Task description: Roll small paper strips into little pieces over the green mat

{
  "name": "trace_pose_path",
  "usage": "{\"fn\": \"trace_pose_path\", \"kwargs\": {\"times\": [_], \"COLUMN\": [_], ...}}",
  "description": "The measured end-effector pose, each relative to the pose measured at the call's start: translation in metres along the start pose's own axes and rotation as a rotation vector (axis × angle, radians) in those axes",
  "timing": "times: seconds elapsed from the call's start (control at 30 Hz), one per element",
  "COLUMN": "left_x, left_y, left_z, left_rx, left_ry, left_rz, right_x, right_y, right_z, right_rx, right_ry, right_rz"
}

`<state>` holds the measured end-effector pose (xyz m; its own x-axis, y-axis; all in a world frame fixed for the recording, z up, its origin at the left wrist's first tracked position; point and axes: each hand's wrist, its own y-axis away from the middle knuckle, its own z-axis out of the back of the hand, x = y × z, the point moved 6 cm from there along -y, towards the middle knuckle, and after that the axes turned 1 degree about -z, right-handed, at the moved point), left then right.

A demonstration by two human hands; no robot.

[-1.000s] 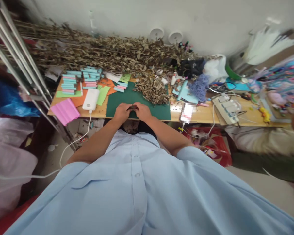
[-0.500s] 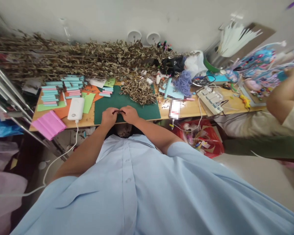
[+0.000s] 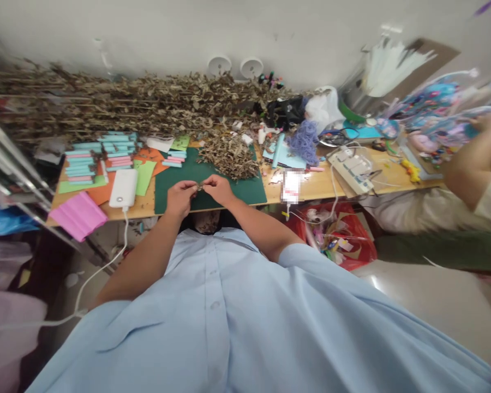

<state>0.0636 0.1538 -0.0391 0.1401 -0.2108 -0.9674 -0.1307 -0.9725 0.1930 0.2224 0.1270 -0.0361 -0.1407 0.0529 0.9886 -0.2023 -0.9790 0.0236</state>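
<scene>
Over the front of the green cutting mat (image 3: 245, 192), my left hand (image 3: 180, 197) and my right hand (image 3: 219, 191) meet, fingertips nearly touching. Both are closed in a pinch on a small bit of dried leaf (image 3: 199, 186), brownish and mostly covered by the fingers. Just behind them, a loose heap of dried leaves (image 3: 231, 155) lies on the mat's back part. Left of the heap, a few blue and pink paper rolls (image 3: 174, 159) are stacked at the mat's edge.
Long dried leafy stalks (image 3: 126, 103) line the wall. At left are more paper rolls (image 3: 81, 164), a white power bank (image 3: 123, 188) and pink paper (image 3: 78, 215). Rightward lie a phone (image 3: 292, 186), purple yarn (image 3: 305, 143) and a power strip (image 3: 352, 168). Another person's arm (image 3: 474, 155) shows at far right.
My fingertips have parted slightly, and the bit of dried leaf between them shows more. The whole view has shifted a little; the leaf heap and rolls stay put.
</scene>
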Motion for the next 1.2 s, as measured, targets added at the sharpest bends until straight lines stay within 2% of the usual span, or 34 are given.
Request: {"fn": "trace_pose_path", "kwargs": {"times": [0.07, 0.17, 0.3, 0.43, 0.57, 0.67, 0.77, 0.93, 1.1, 1.2], "left_x": [-0.002, -0.006, -0.006, -0.004, -0.002, -0.001, -0.003, -0.002, 0.001, 0.000], "left_y": [0.005, 0.006, 0.003, 0.002, 0.003, 0.006, 0.011, 0.015, 0.014, 0.015], "left_z": [-0.003, 0.000, 0.011, 0.010, 0.006, 0.005, 0.003, 0.005, 0.010, 0.009], "left_rx": [0.040, 0.066, 0.000, -0.037, -0.041, -0.011, 0.044, 0.039, -0.019, -0.022], "left_ry": [0.025, 0.043, -0.047, -0.156, -0.094, 0.007, 0.038, -0.033, 0.044, -0.042], "left_rz": [0.062, 0.075, 0.053, 0.011, 0.039, 0.085, 0.072, 0.056, 0.072, 0.036], "right_x": [-0.003, -0.015, -0.023, -0.009, 0.001, 0.002, 0.002, -0.003, -0.004, -0.005], "right_y": [0.000, -0.004, -0.007, 0.001, 0.008, 0.010, 0.011, 0.013, 0.014, 0.014], "right_z": [0.006, 0.011, 0.008, -0.002, -0.009, -0.008, -0.007, -0.009, -0.016, -0.019], "right_rx": [-0.041, -0.107, -0.116, -0.024, 0.074, 0.080, 0.060, 0.066, 0.082, 0.069], "right_ry": [-0.020, -0.129, -0.229, -0.112, 0.041, 0.101, 0.153, 0.126, -0.012, 0.004], "right_rz": [-0.013, -0.075, -0.076, 0.072, 0.166, 0.197, 0.233, 0.126, 0.002, -0.031]}}
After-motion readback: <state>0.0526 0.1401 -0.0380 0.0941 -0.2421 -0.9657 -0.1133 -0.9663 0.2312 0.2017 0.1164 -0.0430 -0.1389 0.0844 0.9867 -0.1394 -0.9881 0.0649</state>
